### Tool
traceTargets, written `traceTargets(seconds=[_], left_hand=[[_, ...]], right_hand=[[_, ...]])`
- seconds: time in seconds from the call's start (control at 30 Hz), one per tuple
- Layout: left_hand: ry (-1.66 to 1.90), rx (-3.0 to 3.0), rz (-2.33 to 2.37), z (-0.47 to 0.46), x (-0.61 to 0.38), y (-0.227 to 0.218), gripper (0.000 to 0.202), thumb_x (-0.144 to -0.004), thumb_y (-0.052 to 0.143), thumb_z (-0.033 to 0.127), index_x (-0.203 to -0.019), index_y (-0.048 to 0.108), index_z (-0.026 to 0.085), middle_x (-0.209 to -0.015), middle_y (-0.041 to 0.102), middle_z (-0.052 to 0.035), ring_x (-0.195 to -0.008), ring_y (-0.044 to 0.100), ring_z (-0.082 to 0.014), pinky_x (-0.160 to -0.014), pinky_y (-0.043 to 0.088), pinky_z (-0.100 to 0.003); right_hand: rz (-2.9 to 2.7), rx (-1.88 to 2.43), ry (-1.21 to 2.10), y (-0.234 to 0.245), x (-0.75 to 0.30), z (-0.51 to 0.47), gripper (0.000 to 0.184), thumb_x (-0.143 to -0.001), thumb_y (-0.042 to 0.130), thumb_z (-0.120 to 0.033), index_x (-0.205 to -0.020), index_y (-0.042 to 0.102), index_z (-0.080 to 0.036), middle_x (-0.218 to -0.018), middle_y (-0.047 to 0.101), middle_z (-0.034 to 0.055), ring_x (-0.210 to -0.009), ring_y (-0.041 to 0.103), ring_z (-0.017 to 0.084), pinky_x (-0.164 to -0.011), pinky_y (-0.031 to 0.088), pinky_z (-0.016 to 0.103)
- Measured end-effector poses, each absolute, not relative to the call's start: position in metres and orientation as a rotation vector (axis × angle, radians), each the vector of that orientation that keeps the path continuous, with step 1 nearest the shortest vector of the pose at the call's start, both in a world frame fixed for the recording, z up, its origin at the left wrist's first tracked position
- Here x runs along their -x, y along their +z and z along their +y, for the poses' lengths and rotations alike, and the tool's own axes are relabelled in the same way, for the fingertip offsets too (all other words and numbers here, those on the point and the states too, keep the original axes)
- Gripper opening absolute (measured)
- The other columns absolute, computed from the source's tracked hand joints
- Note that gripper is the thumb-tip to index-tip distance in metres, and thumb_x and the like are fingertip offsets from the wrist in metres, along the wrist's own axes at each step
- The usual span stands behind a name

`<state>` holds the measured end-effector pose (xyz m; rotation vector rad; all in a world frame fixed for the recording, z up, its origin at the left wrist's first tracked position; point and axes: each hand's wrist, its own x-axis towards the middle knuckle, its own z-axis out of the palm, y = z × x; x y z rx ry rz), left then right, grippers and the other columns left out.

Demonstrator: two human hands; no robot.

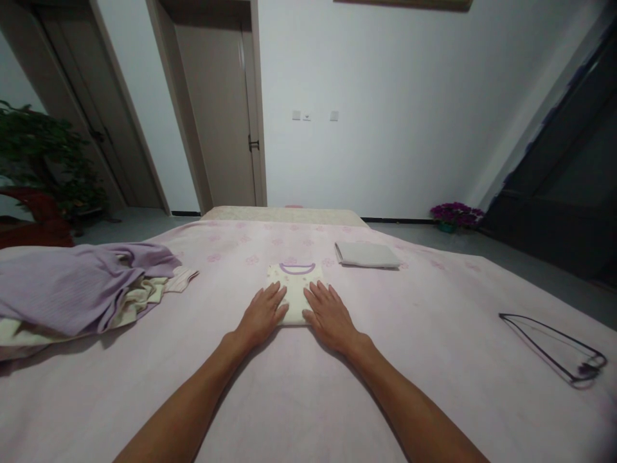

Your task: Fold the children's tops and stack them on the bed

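A small folded shirt (297, 297), pale yellow with a purple-trimmed neckline at its far end, lies flat in the middle of the bed-like surface. On its left edge rests my left hand (263, 311), palm down, fingers stretched out. My right hand (331, 315) lies flat on the right edge in the same way, fingers a little spread. Both hands touch the cloth, and neither grips it. The shirt's side edges are partly hidden under my hands.
A pink flowered sheet (308, 392) covers the surface. At left lies a heap of purple and cream clothes (81, 283). A folded grey cloth (367, 254) sits beyond my right hand. Far right is a black hanger-like loop (544, 329). A door (214, 109) stands behind.
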<state>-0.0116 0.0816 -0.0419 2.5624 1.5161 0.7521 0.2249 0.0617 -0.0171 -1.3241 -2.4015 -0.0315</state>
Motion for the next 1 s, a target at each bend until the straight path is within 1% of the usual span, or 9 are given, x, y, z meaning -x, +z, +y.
traceTargets(seconds=[0.17,0.27,0.37,0.43,0.5,0.6,0.67,0.8,1.0], left_hand=[[0.467,-2.537,1.59,0.089,0.017,-0.04,0.064,-0.1,0.036,0.055,-0.152,0.038,0.019,-0.162,0.026,-0.0159,-0.151,0.021,-0.0306,-0.119,0.023,-0.05],[0.447,-2.499,1.58,0.089,0.02,-0.036,0.068,-0.1,0.033,0.058,-0.155,0.033,0.018,-0.163,0.02,-0.0151,-0.152,0.016,-0.0306,-0.121,0.02,-0.048],[0.443,-2.451,1.559,0.086,0.027,-0.034,0.069,-0.101,0.031,0.057,-0.156,0.029,0.015,-0.164,0.017,-0.0149,-0.152,0.014,-0.0295,-0.122,0.019,-0.046],[0.444,-2.439,1.512,0.082,0.037,-0.035,0.069,-0.101,0.033,0.056,-0.157,0.028,0.015,-0.164,0.015,-0.0137,-0.152,0.014,-0.0281,-0.122,0.018,-0.046],[0.452,-2.457,1.438,0.079,0.049,-0.037,0.072,-0.098,0.043,0.055,-0.157,0.028,0.017,-0.165,0.015,-0.0115,-0.152,0.013,-0.0275,-0.123,0.018,-0.045],[0.511,-2.525,1.324,0.074,0.063,-0.041,0.079,-0.088,0.06,0.044,-0.156,0.029,0.019,-0.164,0.021,-0.009,-0.152,0.015,-0.0275,-0.123,0.019,-0.045],[0.585,-2.558,1.277,0.072,0.064,-0.043,0.078,-0.083,0.06,0.028,-0.156,0.031,0.02,-0.162,0.027,-0.0074,-0.151,0.02,-0.0253,-0.124,0.02,-0.043],[0.705,-2.543,1.294,0.067,0.055,-0.044,0.082,-0.073,0.053,0.01,-0.153,0.038,0.02,-0.159,0.036,-0.0065,-0.147,0.032,-0.0225,-0.124,0.024,-0.04],[0.836,-2.494,1.349,0.065,0.05,-0.042,0.07,-0.072,0.053,0.007,-0.14,0.054,0.019,-0.15,0.05,-0.008,-0.14,0.045,-0.023,-0.12,0.034,-0.042]], right_hand=[[-2.467,1.528,0.192,-0.022,-0.235,0.07,0.065,-0.102,0.03,-0.052,-0.157,0.029,-0.016,-0.164,0.019,0.0115,-0.152,0.015,0.025,-0.122,0.014,0.048],[-2.48,1.526,0.239,-0.02,-0.242,0.071,0.072,-0.1,0.033,-0.059,-0.158,0.025,-0.017,-0.165,0.015,0.0111,-0.152,0.011,0.026,-0.122,0.013,0.049],[-2.501,1.462,0.256,-0.021,-0.253,0.069,0.079,-0.095,0.044,-0.062,-0.157,0.026,-0.018,-0.164,0.016,0.0122,-0.152,0.014,0.027,-0.122,0.016,0.05],[-2.488,1.39,0.212,-0.023,-0.261,0.065,0.078,-0.091,0.055,-0.055,-0.155,0.033,-0.018,-0.162,0.023,0.013,-0.15,0.021,0.027,-0.121,0.019,0.049],[-2.45,1.291,0.138,-0.025,-0.268,0.062,0.071,-0.087,0.063,-0.042,-0.151,0.042,-0.018,-0.158,0.036,0.0137,-0.146,0.032,0.027,-0.12,0.024,0.048],[-2.398,1.114,0.051,-0.027,-0.272,0.059,0.063,-0.081,0.06,-0.019,-0.143,0.052,-0.018,-0.147,0.052,0.0125,-0.138,0.045,0.025,-0.117,0.033,0.044],[-2.387,1.043,0.034,-0.029,-0.27,0.059,0.066,-0.076,0.055,-0.009,-0.141,0.053,-0.019,-0.144,0.055,0.011,-0.135,0.048,0.024,-0.115,0.037,0.044],[-2.332,1.051,0.049,-0.034,-0.263,0.062,0.071,-0.07,0.05,-0.002,-0.139,0.055,-0.019,-0.143,0.056,0.0109,-0.134,0.05,0.023,-0.114,0.041,0.043],[-2.22,1.027,0.059,-0.044,-0.266,0.067,0.068,-0.067,0.048,0.0,-0.131,0.06,-0.018,-0.136,0.062,0.012,-0.132,0.052,0.024,-0.112,0.043,0.047]])
